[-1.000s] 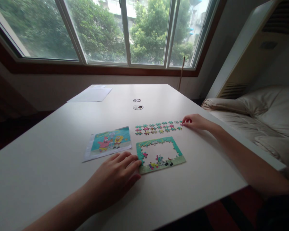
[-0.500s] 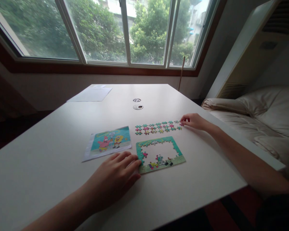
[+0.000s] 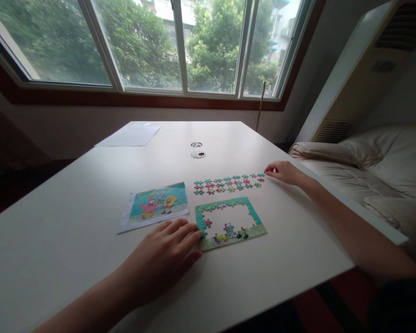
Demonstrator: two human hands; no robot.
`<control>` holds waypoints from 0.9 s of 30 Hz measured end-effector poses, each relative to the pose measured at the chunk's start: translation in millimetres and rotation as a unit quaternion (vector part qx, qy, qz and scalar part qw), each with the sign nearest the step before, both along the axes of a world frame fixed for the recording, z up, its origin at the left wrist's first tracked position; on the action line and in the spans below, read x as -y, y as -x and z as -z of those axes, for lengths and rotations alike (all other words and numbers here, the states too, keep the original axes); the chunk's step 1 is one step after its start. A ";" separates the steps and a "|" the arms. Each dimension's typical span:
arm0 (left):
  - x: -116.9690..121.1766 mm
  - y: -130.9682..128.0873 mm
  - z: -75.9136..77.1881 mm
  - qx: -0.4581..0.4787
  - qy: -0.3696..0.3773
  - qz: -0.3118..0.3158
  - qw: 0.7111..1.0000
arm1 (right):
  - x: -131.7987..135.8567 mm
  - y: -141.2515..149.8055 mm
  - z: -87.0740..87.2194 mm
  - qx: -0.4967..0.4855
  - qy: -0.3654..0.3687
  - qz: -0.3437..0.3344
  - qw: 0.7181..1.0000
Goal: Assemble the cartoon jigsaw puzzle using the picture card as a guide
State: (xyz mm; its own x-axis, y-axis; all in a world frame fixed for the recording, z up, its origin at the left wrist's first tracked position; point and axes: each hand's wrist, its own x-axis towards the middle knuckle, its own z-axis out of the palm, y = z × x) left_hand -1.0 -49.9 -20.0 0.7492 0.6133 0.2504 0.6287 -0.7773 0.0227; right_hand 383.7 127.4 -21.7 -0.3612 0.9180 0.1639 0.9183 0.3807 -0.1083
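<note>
A partly filled jigsaw puzzle (image 3: 234, 240), with a teal and green border, lies on the white table. My left hand (image 3: 171, 245) rests palm down on the tabletop, its fingers stretched out and the tips touching the puzzle's left edge. Beyond the puzzle, loose puzzle pieces (image 3: 231, 188) lie in rows. My right hand (image 3: 286, 173) is at the right end of these rows, thumb and fingers pinched together beside the last piece of the back row. Whatever is between those fingertips is too small to make out. Left of the puzzle is a printed cartoon picture (image 3: 159, 202) on paper.
White sheets of paper (image 3: 130, 136) lie at the table's far left. Two round metal fittings (image 3: 198, 154) are set in the table (image 3: 90, 199). To the right stands a cream leather sofa (image 3: 360, 162), and a window (image 3: 145, 46) is ahead.
My right hand has shifted slightly right and away from me, uncovering the pieces at the rows' right end. My left hand stays in place on the puzzle's edge.
</note>
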 end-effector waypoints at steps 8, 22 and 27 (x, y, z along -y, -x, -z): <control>0.0 1.6 2.0 -0.017 0.012 -0.009 1.000 | -1.2 -4.4 0.2 0.011 0.006 0.006 1.000; 0.0 0.4 1.9 -0.010 0.005 -0.005 1.000 | 3.7 12.5 6.4 -0.028 0.037 -0.038 0.998; 0.3 0.3 1.9 -0.008 0.008 -0.008 1.000 | 7.7 17.3 2.8 -0.042 0.025 -0.053 0.997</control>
